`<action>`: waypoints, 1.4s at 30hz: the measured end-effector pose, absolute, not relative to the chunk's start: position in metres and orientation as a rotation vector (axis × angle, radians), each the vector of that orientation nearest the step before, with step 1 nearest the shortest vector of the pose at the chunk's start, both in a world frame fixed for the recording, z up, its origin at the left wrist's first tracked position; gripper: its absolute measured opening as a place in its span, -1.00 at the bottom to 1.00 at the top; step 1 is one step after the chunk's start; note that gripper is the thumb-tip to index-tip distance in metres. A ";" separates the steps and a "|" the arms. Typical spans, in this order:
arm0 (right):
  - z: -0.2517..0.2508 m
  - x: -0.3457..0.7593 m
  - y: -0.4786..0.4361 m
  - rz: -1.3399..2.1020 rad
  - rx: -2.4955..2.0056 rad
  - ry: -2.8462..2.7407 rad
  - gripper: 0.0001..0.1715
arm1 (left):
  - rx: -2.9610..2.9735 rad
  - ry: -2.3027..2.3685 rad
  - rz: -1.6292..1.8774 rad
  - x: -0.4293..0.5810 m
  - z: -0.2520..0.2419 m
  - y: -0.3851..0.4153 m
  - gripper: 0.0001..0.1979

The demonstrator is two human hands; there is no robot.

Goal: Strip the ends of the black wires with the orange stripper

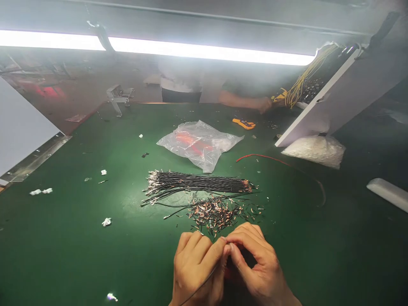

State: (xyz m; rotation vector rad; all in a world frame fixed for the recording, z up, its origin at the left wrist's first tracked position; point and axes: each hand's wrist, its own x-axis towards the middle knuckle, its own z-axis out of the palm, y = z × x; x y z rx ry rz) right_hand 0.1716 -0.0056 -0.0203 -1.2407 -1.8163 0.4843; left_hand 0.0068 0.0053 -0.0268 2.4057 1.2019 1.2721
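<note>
A thin black wire [204, 284] runs from the bottom edge up across my left hand [196, 265], which is closed with thumb and forefinger pinching it. My right hand [259, 259] meets it fingertip to fingertip, its thumb and forefinger pinched at the wire's upper end; the exact tip is hidden by the fingers. Just beyond both hands lies a heap of short black and copper wire offcuts [216, 212]. Behind that heap is a bundle of black wires [197, 182], with silvery ends to the left and copper-coloured ends to the right.
A clear plastic bag [207, 157] with red contents rests mid-table. Farther back lies an orange-yellow hand tool [244, 123]. A red wire [270, 157] curves rightward towards a bag of pale pieces [315, 151] beside a white panel [318, 102]. Across the table shows another person's arm [242, 101].
</note>
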 end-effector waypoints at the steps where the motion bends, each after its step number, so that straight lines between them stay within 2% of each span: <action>1: -0.021 0.172 -0.005 0.502 -1.257 -1.807 -0.82 | 2.433 1.193 1.276 0.007 -0.027 0.006 -0.84; 7: -0.019 0.170 0.000 0.371 -1.315 -1.755 -0.81 | 2.580 0.965 1.478 0.013 -0.021 0.011 -0.86; 16: -0.026 0.193 0.003 0.304 -1.537 -1.601 -0.83 | 2.636 0.971 1.560 0.012 -0.014 0.004 -0.92; 20: -0.029 0.195 0.004 0.301 -1.421 -1.728 -0.72 | 2.244 1.229 1.356 0.007 -0.015 0.007 -0.82; 28: -0.019 0.182 -0.002 0.597 -1.137 -1.856 -0.83 | 1.928 1.222 1.296 0.010 -0.016 0.005 -0.77; 37: -0.019 0.182 -0.002 0.460 -1.207 -1.853 -0.81 | 1.298 1.412 1.304 0.014 -0.006 0.003 -0.71; 42: -0.021 0.190 -0.001 0.351 -1.357 -1.845 -0.89 | 1.302 1.504 1.502 -0.003 0.006 0.014 -0.83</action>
